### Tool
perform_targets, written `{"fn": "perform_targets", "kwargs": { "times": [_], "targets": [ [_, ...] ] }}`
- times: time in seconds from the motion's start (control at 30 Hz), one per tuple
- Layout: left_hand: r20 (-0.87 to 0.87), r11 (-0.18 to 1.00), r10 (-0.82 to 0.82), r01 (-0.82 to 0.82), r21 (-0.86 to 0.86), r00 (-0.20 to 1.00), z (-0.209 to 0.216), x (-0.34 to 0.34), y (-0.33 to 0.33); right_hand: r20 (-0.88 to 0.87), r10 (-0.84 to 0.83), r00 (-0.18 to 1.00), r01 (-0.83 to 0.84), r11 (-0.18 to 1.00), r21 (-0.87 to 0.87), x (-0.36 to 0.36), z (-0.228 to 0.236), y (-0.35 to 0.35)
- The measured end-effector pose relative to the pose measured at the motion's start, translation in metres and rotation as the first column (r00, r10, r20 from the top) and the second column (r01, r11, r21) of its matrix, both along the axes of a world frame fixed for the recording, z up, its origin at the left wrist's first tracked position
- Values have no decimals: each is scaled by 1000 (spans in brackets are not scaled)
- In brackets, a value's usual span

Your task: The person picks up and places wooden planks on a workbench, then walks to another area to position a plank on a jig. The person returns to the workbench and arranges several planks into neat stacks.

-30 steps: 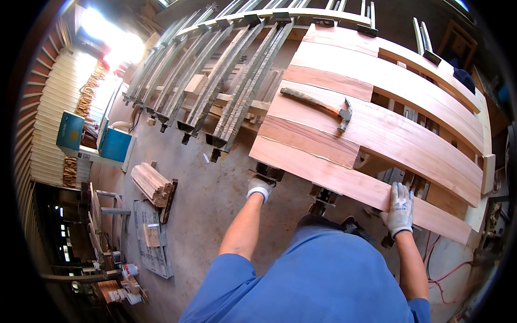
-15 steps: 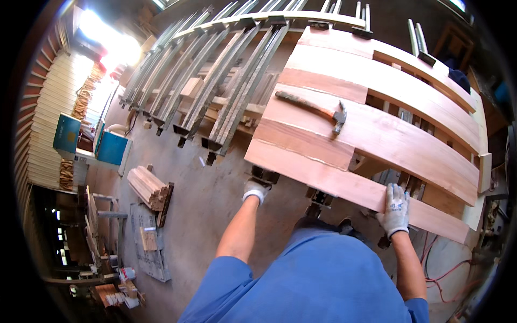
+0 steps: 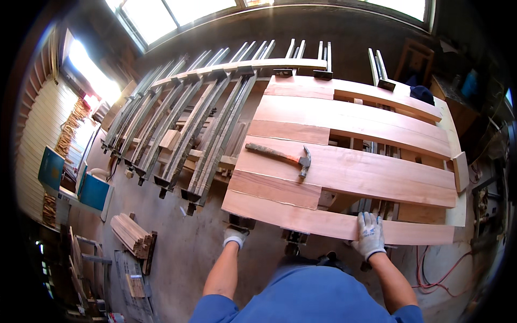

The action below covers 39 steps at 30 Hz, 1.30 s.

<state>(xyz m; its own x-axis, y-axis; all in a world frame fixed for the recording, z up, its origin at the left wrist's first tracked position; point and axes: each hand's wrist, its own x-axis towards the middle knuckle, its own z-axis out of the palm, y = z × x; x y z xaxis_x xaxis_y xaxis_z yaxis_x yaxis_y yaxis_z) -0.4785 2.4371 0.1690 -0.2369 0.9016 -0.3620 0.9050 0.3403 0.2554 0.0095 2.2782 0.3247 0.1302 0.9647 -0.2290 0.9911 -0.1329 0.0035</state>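
A panel of pale wooden boards (image 3: pixel 280 106), with long and short pieces laid edge to edge and gaps on its right side, lies across metal bar clamps in front of me. My right hand (image 3: pixel 370 235), in a white glove, rests on the nearest board (image 3: pixel 301 222) with its fingers stretched flat over the top. By the panel's near left corner my left hand (image 3: pixel 235 237), also gloved, is closed at the dark end of a clamp (image 3: pixel 240 221); its fingertips are partly hidden. A claw hammer (image 3: pixel 280 155) lies on the boards, its head toward the right.
Several more bar clamps (image 3: pixel 212 134) stretch away in a row at left. A bundle of wooden strips (image 3: pixel 130 235) sits on the floor, near blue panels (image 3: pixel 94 188). Red hoses (image 3: pixel 441 284) trail along the floor at right. A dark cloth item (image 3: pixel 421 95) lies at the panel's far right corner.
My view has tilted up, bringing windows into sight, so the scene sits lower and further left. Both hands keep their places at the clamp and the board; the hammer has not moved on the panel.
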Motion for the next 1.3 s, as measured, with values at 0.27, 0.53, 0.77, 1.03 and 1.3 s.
{"fn": "perform_targets", "kwargs": {
  "times": [0.27,0.53,0.77,1.03,1.3],
  "targets": [
    [37,995,88,-86,-46,995,-3,-1,3,-14,-12,1000,12,1000,11,1,-2,-1],
    [81,998,56,-57,13,995,-14,-11,-1,-41,-5,999,7,999,40,-1,4,0],
    [81,995,96,-96,-8,992,-11,-8,-1,-19,-6,1000,7,1000,27,0,-1,0],
    [25,997,68,-67,-38,997,-23,-13,1,-28,-1,1000,2,1000,28,0,-1,0],
    [74,993,103,-98,-67,992,20,10,-1,-42,-17,999,19,998,61,-1,1,-1]
  ]
}}
